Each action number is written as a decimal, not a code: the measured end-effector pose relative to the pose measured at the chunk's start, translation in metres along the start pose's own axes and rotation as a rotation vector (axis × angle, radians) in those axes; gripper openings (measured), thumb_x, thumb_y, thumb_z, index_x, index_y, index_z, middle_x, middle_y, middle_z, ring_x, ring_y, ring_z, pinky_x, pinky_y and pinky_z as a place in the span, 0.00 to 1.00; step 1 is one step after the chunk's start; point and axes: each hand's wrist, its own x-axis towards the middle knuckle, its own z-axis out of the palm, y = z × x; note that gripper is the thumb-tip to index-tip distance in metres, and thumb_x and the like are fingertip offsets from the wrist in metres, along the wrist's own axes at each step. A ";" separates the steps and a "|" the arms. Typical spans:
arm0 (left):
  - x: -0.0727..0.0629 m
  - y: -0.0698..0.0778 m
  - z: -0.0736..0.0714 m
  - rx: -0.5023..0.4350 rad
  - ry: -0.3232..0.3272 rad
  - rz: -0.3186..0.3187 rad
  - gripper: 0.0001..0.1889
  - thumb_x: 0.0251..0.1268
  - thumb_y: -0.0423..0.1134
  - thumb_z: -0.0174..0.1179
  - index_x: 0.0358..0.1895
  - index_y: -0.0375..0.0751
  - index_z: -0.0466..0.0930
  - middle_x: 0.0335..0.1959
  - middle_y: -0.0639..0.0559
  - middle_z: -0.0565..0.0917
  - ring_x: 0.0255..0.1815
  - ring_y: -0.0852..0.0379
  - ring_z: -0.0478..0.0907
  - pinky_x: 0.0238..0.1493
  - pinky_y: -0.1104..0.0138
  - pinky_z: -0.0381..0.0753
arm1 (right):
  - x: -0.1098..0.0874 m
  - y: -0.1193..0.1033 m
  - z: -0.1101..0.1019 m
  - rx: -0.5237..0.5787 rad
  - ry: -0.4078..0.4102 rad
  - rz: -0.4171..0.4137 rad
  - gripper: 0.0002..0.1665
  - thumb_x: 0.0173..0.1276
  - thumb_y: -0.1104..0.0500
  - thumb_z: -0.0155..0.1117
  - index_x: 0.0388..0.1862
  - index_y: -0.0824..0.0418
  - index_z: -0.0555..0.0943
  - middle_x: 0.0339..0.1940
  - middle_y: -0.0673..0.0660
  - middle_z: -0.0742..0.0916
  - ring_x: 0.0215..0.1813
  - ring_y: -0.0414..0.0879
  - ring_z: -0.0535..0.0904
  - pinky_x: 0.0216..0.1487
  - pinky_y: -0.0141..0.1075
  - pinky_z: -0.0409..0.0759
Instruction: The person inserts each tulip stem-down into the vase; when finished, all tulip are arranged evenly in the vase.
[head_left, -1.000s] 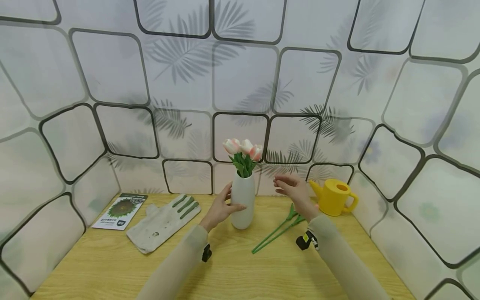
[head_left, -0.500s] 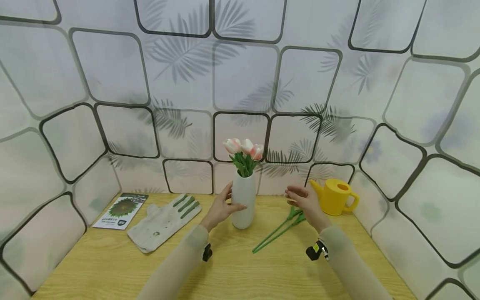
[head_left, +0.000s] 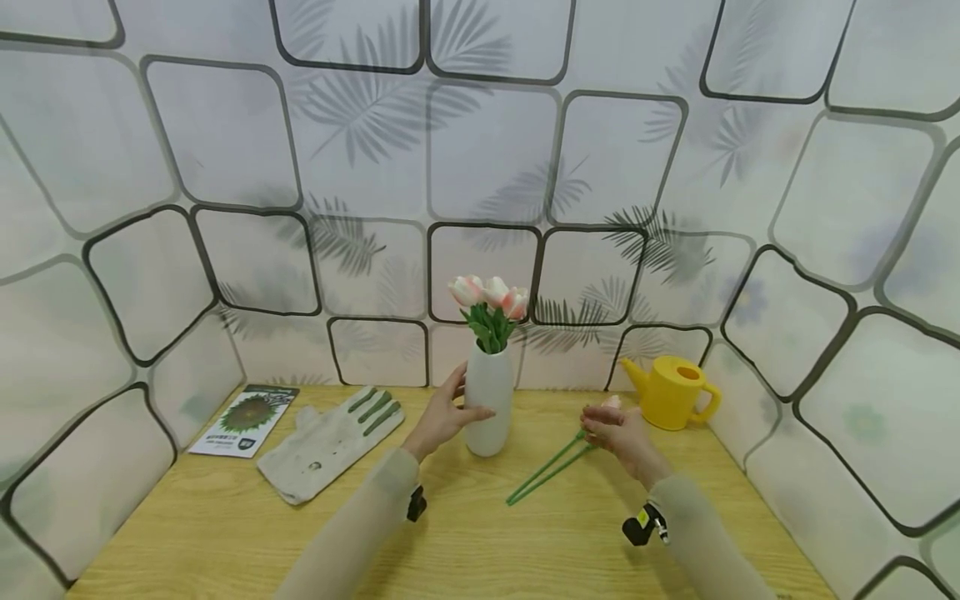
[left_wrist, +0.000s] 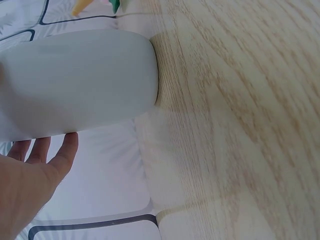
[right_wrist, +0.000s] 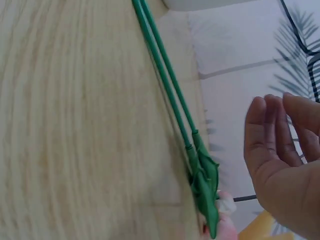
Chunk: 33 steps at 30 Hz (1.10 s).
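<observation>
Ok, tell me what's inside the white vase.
At least three pink-and-white tulips stand in the white vase, with heads and green leaves showing above it. Its opaque sides cover whatever is lower down, so I can't tell whether it holds water.

Table (head_left: 480,542) — vase (head_left: 489,404), 2 flowers (right_wrist: 204,192), glove (head_left: 322,452), packet (head_left: 246,422), watering-can (head_left: 670,397).

My head view looks forward-down, wide; wrist views sit close, rolled sideways. Head/left share vase (head_left: 495,392); head/right share stems (right_wrist: 171,97).
</observation>
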 end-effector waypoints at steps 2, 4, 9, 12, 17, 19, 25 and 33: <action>0.001 -0.004 0.000 -0.001 0.002 0.003 0.49 0.56 0.41 0.73 0.78 0.60 0.51 0.71 0.43 0.67 0.70 0.40 0.66 0.61 0.40 0.73 | 0.000 0.006 -0.003 0.008 -0.039 0.031 0.22 0.72 0.68 0.58 0.63 0.75 0.73 0.42 0.47 0.87 0.43 0.38 0.84 0.52 0.36 0.84; 0.002 -0.006 0.000 -0.004 0.003 0.007 0.49 0.55 0.42 0.74 0.77 0.62 0.52 0.71 0.44 0.67 0.70 0.41 0.67 0.61 0.40 0.73 | 0.000 0.011 -0.006 0.006 -0.063 0.060 0.24 0.72 0.69 0.57 0.65 0.78 0.70 0.43 0.50 0.87 0.43 0.39 0.84 0.51 0.35 0.84; 0.001 -0.005 -0.001 -0.005 0.005 0.022 0.48 0.54 0.45 0.74 0.76 0.65 0.54 0.70 0.46 0.68 0.69 0.42 0.68 0.61 0.41 0.74 | -0.001 0.023 -0.011 -0.042 -0.064 0.125 0.29 0.71 0.68 0.59 0.67 0.80 0.66 0.42 0.53 0.88 0.41 0.40 0.85 0.47 0.34 0.84; -0.001 -0.004 -0.001 0.000 0.005 0.023 0.49 0.54 0.47 0.74 0.76 0.65 0.54 0.71 0.46 0.68 0.70 0.42 0.67 0.61 0.41 0.74 | -0.003 0.028 -0.013 -0.047 -0.041 0.167 0.29 0.70 0.70 0.59 0.67 0.82 0.65 0.38 0.54 0.88 0.38 0.41 0.85 0.44 0.34 0.85; -0.003 -0.002 0.000 0.010 0.006 0.011 0.49 0.54 0.47 0.74 0.77 0.64 0.53 0.71 0.45 0.68 0.70 0.42 0.67 0.61 0.41 0.73 | -0.004 0.033 -0.013 -0.055 -0.028 0.195 0.28 0.68 0.73 0.58 0.65 0.84 0.66 0.33 0.54 0.88 0.35 0.42 0.85 0.43 0.36 0.86; -0.003 -0.002 0.000 0.012 0.005 0.015 0.49 0.54 0.47 0.74 0.77 0.63 0.52 0.71 0.44 0.68 0.70 0.41 0.67 0.61 0.41 0.74 | -0.004 0.033 -0.012 -0.084 -0.027 0.199 0.27 0.68 0.73 0.59 0.64 0.83 0.66 0.33 0.55 0.88 0.36 0.42 0.85 0.43 0.36 0.86; -0.002 -0.003 -0.001 0.002 0.002 0.021 0.49 0.54 0.46 0.74 0.77 0.63 0.53 0.70 0.44 0.68 0.69 0.41 0.67 0.61 0.42 0.74 | 0.000 0.031 -0.007 -0.192 -0.050 0.248 0.26 0.70 0.71 0.58 0.65 0.80 0.68 0.35 0.57 0.87 0.35 0.42 0.85 0.43 0.36 0.86; 0.000 -0.004 -0.002 -0.005 0.000 0.020 0.49 0.53 0.47 0.75 0.77 0.64 0.54 0.71 0.44 0.68 0.70 0.41 0.67 0.61 0.41 0.74 | 0.006 0.030 -0.006 -0.225 -0.119 0.262 0.25 0.72 0.70 0.56 0.64 0.82 0.68 0.33 0.56 0.87 0.34 0.41 0.85 0.42 0.36 0.86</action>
